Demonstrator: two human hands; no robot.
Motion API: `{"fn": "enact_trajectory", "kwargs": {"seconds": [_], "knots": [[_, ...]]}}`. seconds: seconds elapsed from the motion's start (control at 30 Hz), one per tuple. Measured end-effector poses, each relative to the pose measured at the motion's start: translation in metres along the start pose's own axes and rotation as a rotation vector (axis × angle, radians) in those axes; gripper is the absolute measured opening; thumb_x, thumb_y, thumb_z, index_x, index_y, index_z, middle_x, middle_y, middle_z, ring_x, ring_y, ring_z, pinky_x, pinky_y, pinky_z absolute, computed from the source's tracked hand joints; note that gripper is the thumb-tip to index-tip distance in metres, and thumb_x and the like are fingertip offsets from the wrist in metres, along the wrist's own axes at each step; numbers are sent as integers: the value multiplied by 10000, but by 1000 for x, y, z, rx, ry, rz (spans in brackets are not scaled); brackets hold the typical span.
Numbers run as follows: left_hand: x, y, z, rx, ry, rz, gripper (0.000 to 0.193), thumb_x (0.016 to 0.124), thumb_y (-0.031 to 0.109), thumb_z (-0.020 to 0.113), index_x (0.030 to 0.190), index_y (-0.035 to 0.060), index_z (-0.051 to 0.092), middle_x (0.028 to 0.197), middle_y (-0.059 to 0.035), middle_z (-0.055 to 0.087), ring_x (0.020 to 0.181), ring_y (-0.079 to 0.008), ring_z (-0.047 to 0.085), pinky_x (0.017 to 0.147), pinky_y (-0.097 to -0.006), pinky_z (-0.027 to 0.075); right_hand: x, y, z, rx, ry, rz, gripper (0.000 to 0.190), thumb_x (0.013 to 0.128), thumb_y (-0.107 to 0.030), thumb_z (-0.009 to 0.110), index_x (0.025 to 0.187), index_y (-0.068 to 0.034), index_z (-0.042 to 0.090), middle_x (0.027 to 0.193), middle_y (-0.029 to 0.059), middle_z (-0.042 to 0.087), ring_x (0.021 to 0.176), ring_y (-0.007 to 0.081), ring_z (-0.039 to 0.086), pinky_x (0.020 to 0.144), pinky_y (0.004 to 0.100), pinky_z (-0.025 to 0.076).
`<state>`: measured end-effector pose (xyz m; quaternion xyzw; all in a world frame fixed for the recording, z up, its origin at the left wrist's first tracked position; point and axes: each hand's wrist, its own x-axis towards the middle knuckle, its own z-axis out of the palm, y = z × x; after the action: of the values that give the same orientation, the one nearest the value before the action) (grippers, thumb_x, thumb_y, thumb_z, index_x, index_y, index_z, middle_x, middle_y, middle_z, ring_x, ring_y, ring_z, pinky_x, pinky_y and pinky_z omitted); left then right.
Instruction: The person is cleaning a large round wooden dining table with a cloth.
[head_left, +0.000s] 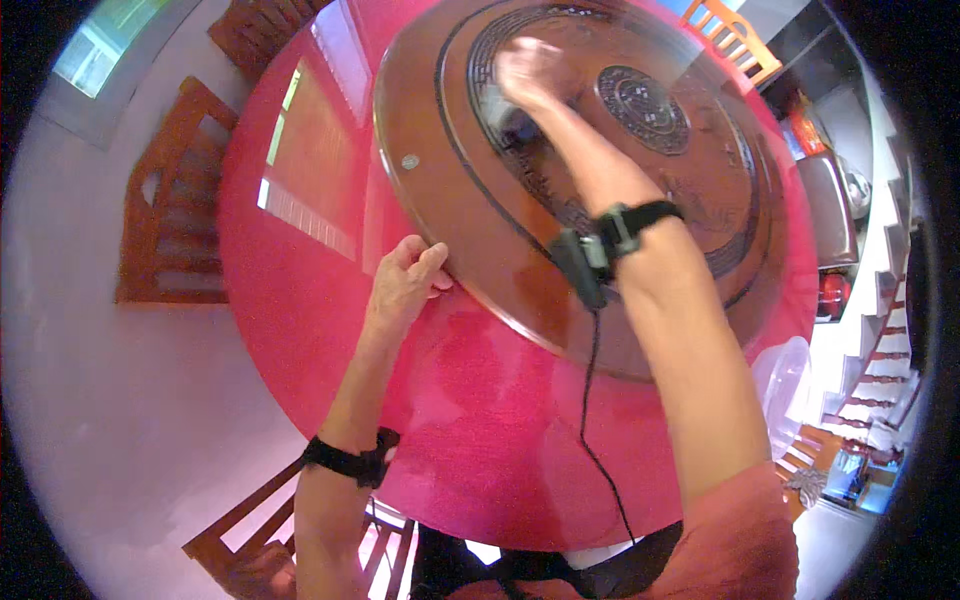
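A large round wooden turntable (487, 240) with carved dark rings and a glossy top lies on a round table (480, 420) covered in shiny red. My left hand (415, 271) grips the turntable's near-left rim, thumb on top and fingers curled at the edge. Over the carved band on the far left of the turntable is my right hand (529, 71), blurred and with the fingers bent. A pale patch shows just below it; whether this is a cloth or a reflection I cannot tell. A carved medallion (643, 109) marks the turntable's middle.
Wooden chairs (180, 202) stand left of the table, and another chair (247, 540) is close at the near left. A clear plastic tub (784, 394) sits by the right edge. From my right wrist strap (637, 225) a black cable (585, 420) trails across the table. Stairs rise at the right.
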<state>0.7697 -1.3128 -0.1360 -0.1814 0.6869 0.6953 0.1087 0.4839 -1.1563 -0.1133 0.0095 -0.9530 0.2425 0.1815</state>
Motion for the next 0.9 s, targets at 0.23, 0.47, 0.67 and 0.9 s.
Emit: {"fn": "enact_trajectory", "kwargs": {"seconds": [0.23, 0.47, 0.67, 0.9], "knots": [[-2, -2, -3, 48, -26, 27, 281, 881, 346, 602, 925, 69, 583, 772, -33, 628, 700, -142, 616, 622, -266, 477, -74, -111, 38, 264, -133, -612, 324, 800, -422, 587, 960, -150, 662, 1093, 149, 600, 1037, 376, 561, 906, 476, 455], [-8, -11, -1, -49, 47, 122, 201, 857, 232, 596, 921, 41, 595, 769, -44, 633, 698, -119, 598, 610, -246, 457, -155, -86, -17, 431, -288, -840, 226, 815, -335, 574, 824, -123, 652, 878, 110, 616, 843, 332, 589, 781, 454, 478], [10, -41, -47, -306, -17, 68, 310, 871, 128, 547, 1156, 8, 520, 949, -114, 665, 807, -190, 656, 685, -301, 538, -240, -58, -86, 386, -115, -719, 142, 787, -240, 597, 767, -111, 652, 826, 73, 604, 788, 290, 572, 715, 447, 476], [-28, -52, -125, 360, 265, 294, 252, 876, 138, 518, 1076, -1, 579, 1010, -114, 661, 897, -222, 633, 768, -347, 509, -382, -28, -145, 372, -346, -929, 170, 701, -162, 702, 788, -96, 571, 868, 53, 526, 753, 233, 523, 670, 356, 488]]}}
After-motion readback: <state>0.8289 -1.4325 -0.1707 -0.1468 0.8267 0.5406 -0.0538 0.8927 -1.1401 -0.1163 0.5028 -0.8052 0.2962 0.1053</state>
